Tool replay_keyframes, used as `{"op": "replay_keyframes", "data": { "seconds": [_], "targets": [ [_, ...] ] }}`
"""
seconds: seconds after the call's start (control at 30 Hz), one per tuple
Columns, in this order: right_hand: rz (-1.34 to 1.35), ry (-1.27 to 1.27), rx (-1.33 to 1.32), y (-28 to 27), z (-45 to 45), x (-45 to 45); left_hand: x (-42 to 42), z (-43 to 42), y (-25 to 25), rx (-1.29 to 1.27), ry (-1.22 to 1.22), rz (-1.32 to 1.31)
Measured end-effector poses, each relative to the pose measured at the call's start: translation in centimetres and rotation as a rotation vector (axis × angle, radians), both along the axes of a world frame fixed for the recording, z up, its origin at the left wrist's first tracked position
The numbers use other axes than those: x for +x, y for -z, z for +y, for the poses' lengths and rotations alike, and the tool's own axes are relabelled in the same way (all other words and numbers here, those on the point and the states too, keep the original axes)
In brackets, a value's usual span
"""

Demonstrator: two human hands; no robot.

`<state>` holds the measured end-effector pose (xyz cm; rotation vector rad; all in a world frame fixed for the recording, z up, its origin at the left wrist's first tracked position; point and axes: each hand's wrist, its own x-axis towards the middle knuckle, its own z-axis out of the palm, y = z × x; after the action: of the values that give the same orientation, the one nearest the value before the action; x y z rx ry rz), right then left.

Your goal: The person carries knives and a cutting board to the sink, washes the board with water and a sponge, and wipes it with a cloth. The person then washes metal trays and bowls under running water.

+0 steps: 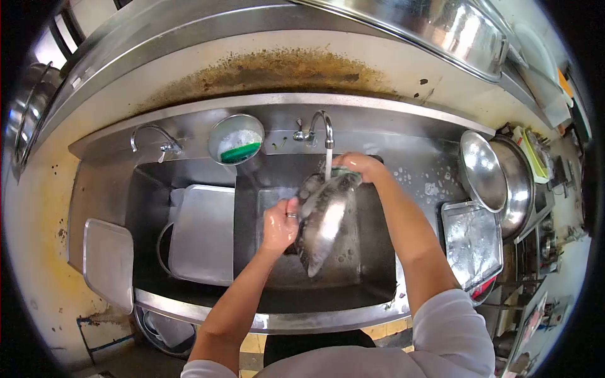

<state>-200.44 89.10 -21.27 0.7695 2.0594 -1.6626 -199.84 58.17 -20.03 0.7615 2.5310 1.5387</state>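
Under the running stream of a curved faucet [326, 129], a shiny metal bowl or pan [329, 220] is tilted over the right sink basin [372, 264]. My left hand [280, 223], with a ring on one finger, is closed on the left side of this vessel. At its upper right edge, my right hand [358, 165] grips the rim, its fingers partly hidden. Water runs over the metal, and its far side cannot be made out. Behind the basin stands a round metal container [217, 135] with suds and a green sponge [241, 152].
Trays [205, 233] fill the left basin; another tray [108, 261] leans at its left edge. A second faucet [151, 132] stands behind. On the right are metal bowls [484, 170] and a foil-like tray [471, 242]. A large metal vessel [435, 31] sits on the shelf above.
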Motion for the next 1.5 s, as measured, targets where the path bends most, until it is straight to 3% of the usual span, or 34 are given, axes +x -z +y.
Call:
{"op": "replay_keyframes", "data": {
  "seconds": [0.07, 0.17, 0.2, 0.27, 0.3, 0.37, 0.43, 0.53, 0.63, 0.67, 0.8, 0.93, 1.0, 1.17, 1.2, 1.3, 1.37, 1.43, 1.5],
  "targets": [
    [-0.030, 0.265, -0.591, 2.2, 1.2, 1.9, -0.4, -1.1, 1.3, 0.087, -0.115, -0.158],
    [0.116, 0.460, -0.892, 7.8, 2.0, 6.5, -0.9, -2.5, 3.2, 0.146, -0.181, -0.438],
    [0.112, 0.512, -0.928, 8.0, 0.9, 7.8, -1.1, -2.4, 5.4, 0.330, -0.189, -0.556],
    [0.106, 0.617, -0.999, 7.9, -1.2, 10.4, -1.2, -2.3, 4.4, 0.503, -0.286, -0.769],
    [0.147, 0.683, -1.002, 8.3, -2.0, 11.6, -1.0, -2.2, 4.0, 0.589, -0.334, -0.877],
    [0.237, 0.816, -1.008, 9.3, -3.3, 13.4, -1.6, -2.0, 6.3, 0.668, -0.315, -0.886],
    [0.280, 0.939, -0.937, 7.9, -5.5, 14.9, -1.1, -1.0, 5.5, 0.730, -0.303, -0.903],
    [0.280, 1.127, -0.969, 7.6, -7.4, 16.6, -0.2, 1.3, 4.6, 0.706, -0.388, -0.893],
    [0.508, 1.215, -1.005, 6.4, -10.2, 18.0, 0.4, 4.0, 6.5, 0.675, -0.521, -0.785],
    [0.600, 1.288, -1.013, 8.6, -10.1, 18.2, 0.6, 4.9, 6.9, 0.698, -0.554, -0.758],
    [0.691, 1.470, -0.884, 6.3, -12.0, 16.7, 0.6, 7.7, 9.3, 0.530, -0.654, -0.706],
    [0.677, 1.603, -0.543, 2.9, -11.8, 12.9, 0.9, 9.7, 9.1, 0.523, -0.761, -0.631],
    [0.608, 1.475, -0.233, 2.2, -10.6, 11.8, 1.1, 10.4, 8.5, 0.583, -0.762, -0.528],
    [0.718, 0.921, 0.488, -4.6, -12.3, 11.0, 0.2, 11.4, 7.1, 0.274, -0.742, -0.469],
    [0.845, 0.735, 0.716, -3.1, -12.0, 10.5, 0.4, 11.7, 6.7, 0.247, -0.723, -0.487],
    [1.147, 0.360, 0.921, -5.0, -12.3, 7.6, -0.1, 13.0, 8.6, 0.299, -0.718, -0.495],
    [1.076, 0.138, 0.962, -6.0, -12.2, 6.3, -0.9, 13.1, 11.3, 0.396, -0.571, -0.457],
    [0.934, 0.012, 1.095, -5.7, -11.9, 5.2, 0.9, 12.3, 6.1, 0.425, -0.486, -0.475],
    [0.733, -0.014, 1.332, -4.9, -11.0, 3.6, 0.6, 12.1, 6.6, 0.293, -0.425, -0.409]
  ]
}}
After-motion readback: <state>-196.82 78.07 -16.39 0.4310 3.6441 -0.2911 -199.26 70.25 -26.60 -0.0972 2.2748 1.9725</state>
